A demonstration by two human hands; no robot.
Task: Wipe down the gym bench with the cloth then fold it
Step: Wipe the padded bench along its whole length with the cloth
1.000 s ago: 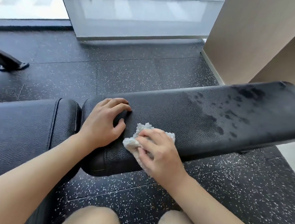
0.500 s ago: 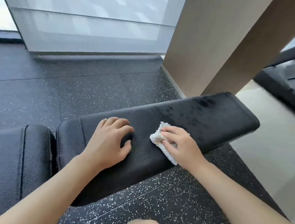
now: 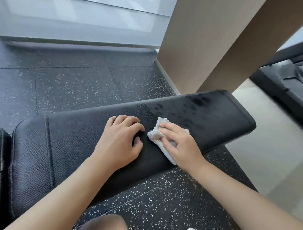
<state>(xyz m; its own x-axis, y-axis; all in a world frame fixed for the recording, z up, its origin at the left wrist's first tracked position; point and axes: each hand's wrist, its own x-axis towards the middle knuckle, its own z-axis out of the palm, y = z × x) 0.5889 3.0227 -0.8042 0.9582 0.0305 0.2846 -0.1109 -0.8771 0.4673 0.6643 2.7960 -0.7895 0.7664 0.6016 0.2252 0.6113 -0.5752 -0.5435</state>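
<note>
Here the right hand (image 3: 181,144) lies on a crumpled white cloth (image 3: 159,135), fingers fairly straight, thumb tucked against it, pressing it onto the black gym bench (image 3: 219,123) mid-pad. Just left, the left hand (image 3: 120,139) rests on the pad with curled fingers, holding nothing. Dark wet spots (image 3: 189,110) speckle the far end.

A crumpled white terry cloth (image 3: 157,133) is lying on the long black padded leather gym bench (image 3: 73,136). Dark, seemingly wet patches are showing toward the bench's far end.
</note>
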